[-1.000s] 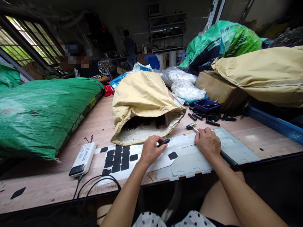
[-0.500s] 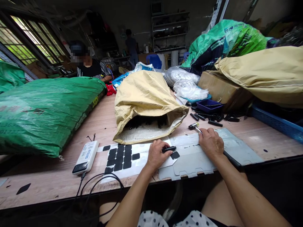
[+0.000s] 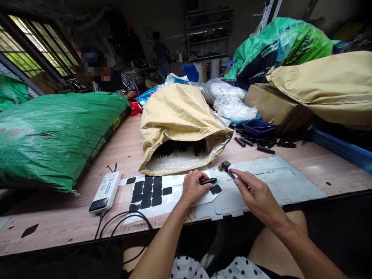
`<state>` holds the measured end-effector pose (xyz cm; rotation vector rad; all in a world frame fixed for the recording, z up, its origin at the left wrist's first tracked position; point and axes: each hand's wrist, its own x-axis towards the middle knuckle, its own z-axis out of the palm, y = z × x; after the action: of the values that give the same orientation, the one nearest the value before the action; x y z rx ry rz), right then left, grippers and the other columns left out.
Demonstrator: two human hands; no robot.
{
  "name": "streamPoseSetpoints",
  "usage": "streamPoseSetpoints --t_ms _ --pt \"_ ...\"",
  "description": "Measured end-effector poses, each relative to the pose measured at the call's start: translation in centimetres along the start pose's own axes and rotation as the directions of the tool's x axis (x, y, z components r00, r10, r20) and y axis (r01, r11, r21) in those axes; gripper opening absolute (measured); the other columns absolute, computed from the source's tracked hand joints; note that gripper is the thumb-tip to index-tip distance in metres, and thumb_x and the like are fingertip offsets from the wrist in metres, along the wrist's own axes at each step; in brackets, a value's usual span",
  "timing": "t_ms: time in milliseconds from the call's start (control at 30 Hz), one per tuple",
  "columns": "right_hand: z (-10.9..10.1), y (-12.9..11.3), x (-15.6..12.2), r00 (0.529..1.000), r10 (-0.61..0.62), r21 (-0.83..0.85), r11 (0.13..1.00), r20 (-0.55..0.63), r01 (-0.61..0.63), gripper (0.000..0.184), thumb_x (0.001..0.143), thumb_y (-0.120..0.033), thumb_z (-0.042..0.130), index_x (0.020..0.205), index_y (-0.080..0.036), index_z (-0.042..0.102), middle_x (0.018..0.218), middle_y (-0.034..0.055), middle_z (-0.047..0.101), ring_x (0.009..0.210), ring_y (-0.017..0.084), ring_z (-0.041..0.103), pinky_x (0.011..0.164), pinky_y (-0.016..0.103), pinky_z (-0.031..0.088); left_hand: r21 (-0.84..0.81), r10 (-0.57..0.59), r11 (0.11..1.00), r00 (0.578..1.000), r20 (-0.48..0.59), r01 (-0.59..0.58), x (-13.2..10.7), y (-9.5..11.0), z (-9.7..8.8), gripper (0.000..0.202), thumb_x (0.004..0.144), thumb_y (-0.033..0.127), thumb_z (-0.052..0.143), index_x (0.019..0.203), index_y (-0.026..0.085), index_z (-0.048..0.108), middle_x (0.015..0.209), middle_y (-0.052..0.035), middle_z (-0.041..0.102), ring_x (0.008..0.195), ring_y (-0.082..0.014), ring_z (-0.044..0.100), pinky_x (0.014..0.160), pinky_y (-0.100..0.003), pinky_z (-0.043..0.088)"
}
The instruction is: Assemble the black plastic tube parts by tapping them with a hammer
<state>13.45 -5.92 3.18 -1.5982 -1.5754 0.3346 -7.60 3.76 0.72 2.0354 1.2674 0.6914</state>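
My left hand point(image 3: 194, 186) is closed on a short black stick-shaped part point(image 3: 208, 181), held just above a loose black pad point(image 3: 215, 189) on the white backing sheet point(image 3: 171, 197). My right hand point(image 3: 255, 195) grips a small hammer point(image 3: 224, 167) by its handle, its head raised above the grey metal plate point(image 3: 273, 180) and just right of the black part. Several black square pads point(image 3: 148, 190) sit in rows on the sheet to the left.
An open tan sack point(image 3: 180, 124) lies behind the hands. A large green sack point(image 3: 55, 135) fills the left. A white power bank point(image 3: 106, 186) with a cable, a blue tray point(image 3: 257, 127), loose black parts point(image 3: 263, 144), boxes and sacks lie right. A person sits far left.
My right hand lifted the hammer off the plate and swung its head left toward the black part. My left hand shifted slightly right, bringing the part down to the loose pad.
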Motion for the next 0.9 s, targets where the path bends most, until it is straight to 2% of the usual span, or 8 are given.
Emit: streamPoseSetpoints --t_ms 167,467,667,800,900 --pt "1.6 -0.7 -1.4 0.996 -0.063 -0.078 0.995 0.057 0.067 0.038 0.102 -0.029 0.043 0.135 -0.024 0.063 0.113 0.0074 0.072 0.101 0.020 0.069 0.094 0.034 0.055 -0.027 -0.023 0.999 1.000 -0.013 0.023 -0.1 0.0 0.1 0.018 0.070 0.023 0.085 0.084 0.024 0.074 0.085 0.0023 0.067 0.088 -0.0182 0.057 0.077 -0.030 0.040" --pt "2.1 -1.4 -1.9 0.995 -0.075 -0.225 0.970 0.072 0.090 0.039 0.102 -0.024 0.044 0.135 -0.026 0.064 0.104 0.0050 0.071 0.091 0.018 0.070 0.082 0.029 0.056 -0.017 -0.029 0.999 1.000 -0.011 0.029 0.0 0.2 0.1 0.018 0.070 0.023 0.086 0.082 0.024 0.073 0.086 0.0023 0.067 0.088 -0.0181 0.057 0.079 -0.030 0.040" --pt "2.7 -2.7 -1.8 0.991 -0.121 -0.198 0.972 0.049 0.128 0.040 0.102 -0.023 0.043 0.138 -0.025 0.062 0.105 0.0051 0.070 0.092 0.016 0.070 0.084 0.028 0.056 0.009 -0.009 1.000 1.000 0.004 0.009 0.0 0.2 0.0 0.017 0.073 0.025 0.085 0.083 0.023 0.072 0.088 0.0020 0.067 0.090 -0.0186 0.057 0.080 -0.030 0.039" --pt "3.7 -3.1 -1.9 0.985 -0.136 -0.252 0.954 0.107 0.160 0.040 0.102 -0.021 0.042 0.135 -0.025 0.063 0.101 0.0040 0.070 0.089 0.016 0.070 0.079 0.026 0.055 0.057 0.004 0.998 1.000 0.000 -0.004 -0.2 0.1 0.0 0.018 0.074 0.029 0.085 0.078 0.022 0.069 0.086 0.0010 0.065 0.090 -0.0193 0.056 0.078 -0.031 0.038" --pt "3.6 -3.0 -1.7 0.989 -0.126 -0.275 0.951 0.082 0.144 0.038 0.101 -0.021 0.044 0.133 -0.026 0.064 0.100 0.0038 0.070 0.086 0.016 0.069 0.076 0.025 0.054 0.038 0.010 0.999 1.000 -0.004 -0.009 -0.3 0.0 0.1 0.019 0.073 0.029 0.086 0.081 0.022 0.071 0.088 0.0013 0.066 0.092 -0.0194 0.056 0.081 -0.031 0.038"
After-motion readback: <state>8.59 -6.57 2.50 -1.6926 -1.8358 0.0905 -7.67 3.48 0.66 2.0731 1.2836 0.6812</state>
